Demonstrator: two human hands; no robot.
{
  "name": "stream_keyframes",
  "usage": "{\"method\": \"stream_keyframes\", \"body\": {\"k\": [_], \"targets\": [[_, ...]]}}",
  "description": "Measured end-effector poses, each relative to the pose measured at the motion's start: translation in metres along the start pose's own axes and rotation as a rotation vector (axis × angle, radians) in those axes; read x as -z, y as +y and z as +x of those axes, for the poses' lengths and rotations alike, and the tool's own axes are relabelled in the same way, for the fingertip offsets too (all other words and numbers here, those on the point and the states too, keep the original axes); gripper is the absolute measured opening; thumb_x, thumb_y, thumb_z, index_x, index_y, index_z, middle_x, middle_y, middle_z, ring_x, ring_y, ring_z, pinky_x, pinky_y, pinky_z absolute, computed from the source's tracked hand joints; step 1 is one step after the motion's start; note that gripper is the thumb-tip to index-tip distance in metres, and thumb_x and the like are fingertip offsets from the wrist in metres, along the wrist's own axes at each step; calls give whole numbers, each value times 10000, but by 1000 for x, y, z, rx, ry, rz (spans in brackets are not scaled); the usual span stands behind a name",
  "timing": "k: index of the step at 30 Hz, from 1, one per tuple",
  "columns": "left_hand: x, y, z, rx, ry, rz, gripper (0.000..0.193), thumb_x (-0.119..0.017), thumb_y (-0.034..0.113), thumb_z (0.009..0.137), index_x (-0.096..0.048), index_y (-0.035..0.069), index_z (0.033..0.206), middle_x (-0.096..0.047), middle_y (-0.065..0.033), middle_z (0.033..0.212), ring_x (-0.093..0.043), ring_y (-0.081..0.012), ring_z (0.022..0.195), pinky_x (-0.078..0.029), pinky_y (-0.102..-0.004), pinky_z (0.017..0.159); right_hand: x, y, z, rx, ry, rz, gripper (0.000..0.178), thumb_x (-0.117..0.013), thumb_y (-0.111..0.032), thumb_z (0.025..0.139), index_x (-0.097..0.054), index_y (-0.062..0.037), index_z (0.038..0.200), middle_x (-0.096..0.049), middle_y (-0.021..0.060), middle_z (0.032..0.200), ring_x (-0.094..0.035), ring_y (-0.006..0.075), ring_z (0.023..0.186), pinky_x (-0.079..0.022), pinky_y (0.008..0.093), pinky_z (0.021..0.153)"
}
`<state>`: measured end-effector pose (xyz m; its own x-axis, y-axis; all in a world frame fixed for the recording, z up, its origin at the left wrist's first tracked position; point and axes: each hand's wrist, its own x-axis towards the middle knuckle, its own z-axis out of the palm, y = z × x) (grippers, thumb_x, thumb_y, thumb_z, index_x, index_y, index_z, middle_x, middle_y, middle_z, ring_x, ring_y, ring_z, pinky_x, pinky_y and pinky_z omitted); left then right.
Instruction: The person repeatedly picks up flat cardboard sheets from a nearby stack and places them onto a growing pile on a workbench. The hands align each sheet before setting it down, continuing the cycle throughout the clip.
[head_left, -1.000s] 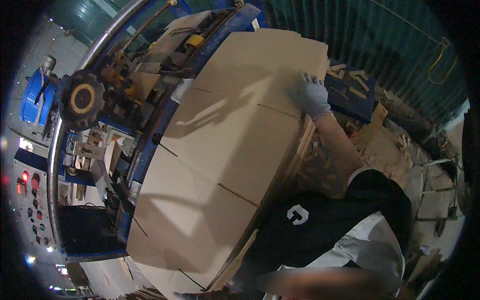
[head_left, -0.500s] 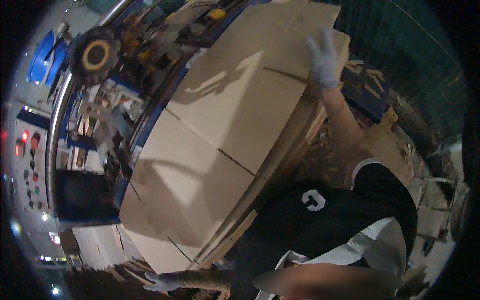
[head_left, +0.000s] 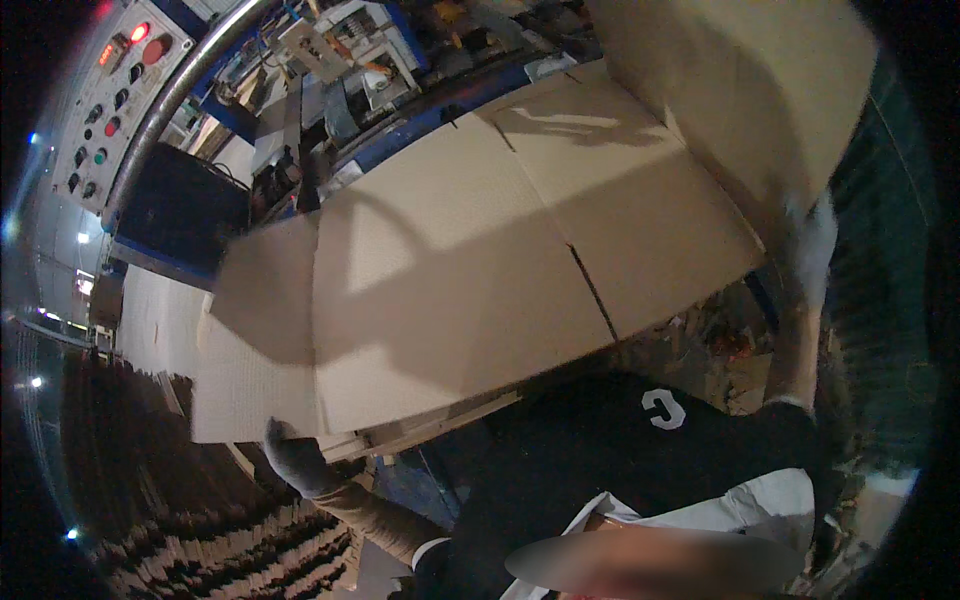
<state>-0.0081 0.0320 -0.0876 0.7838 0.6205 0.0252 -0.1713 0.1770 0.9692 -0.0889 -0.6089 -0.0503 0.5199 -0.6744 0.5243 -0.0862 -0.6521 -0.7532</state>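
The cardboard (head_left: 440,290) is tan, the gloves (head_left: 297,462) grey, the shirt (head_left: 570,440) black and white.

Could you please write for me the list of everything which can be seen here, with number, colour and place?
Cardboard sheet: one, brown, centre
Raised cardboard panel: one, brown, upper right, at the sheet's right end
Layered board edges: several, brown, under the sheet's near side
Machine: one, blue with metal parts, top
Control panel: one, pale grey, upper left
Rail: one, silver, beside the control panel
Stacked material: count unclear, brown, lower left
Wall: one, dark green, right
Shirt: one, black and white, lower right
Left hand: one, grey-gloved, at the sheet's lower left edge
Right hand: one, pale-gloved, blurred, by the raised panel
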Motion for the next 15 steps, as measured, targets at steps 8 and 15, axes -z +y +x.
{"method": "stream_keyframes", "body": {"k": [8, 15], "targets": [[-58, -51, -73, -810, -841, 1192, 552, -610, 28, 754, -537, 89, 1298, -491, -155, 1376, -437, -326, 1291, -332, -411, 1088, -49, 16, -68, 920, -955, -356, 319, -654, -181, 799, -629, -159, 1116, -590, 87, 1205, -504, 313, 1196, -353, 482, 1063], [-98, -47, -52, -956, -1079, 1380, 628, -597, 116, 733, -491, 160, 1350, -425, -174, 1419, -412, -392, 1287, -244, -545, 1106, -96, 13, -35, 984, -1024, -350, 370, -646, -330, 824, -611, -165, 1153, -553, 89, 1284, -460, 310, 1247, -308, 501, 1085]]}}
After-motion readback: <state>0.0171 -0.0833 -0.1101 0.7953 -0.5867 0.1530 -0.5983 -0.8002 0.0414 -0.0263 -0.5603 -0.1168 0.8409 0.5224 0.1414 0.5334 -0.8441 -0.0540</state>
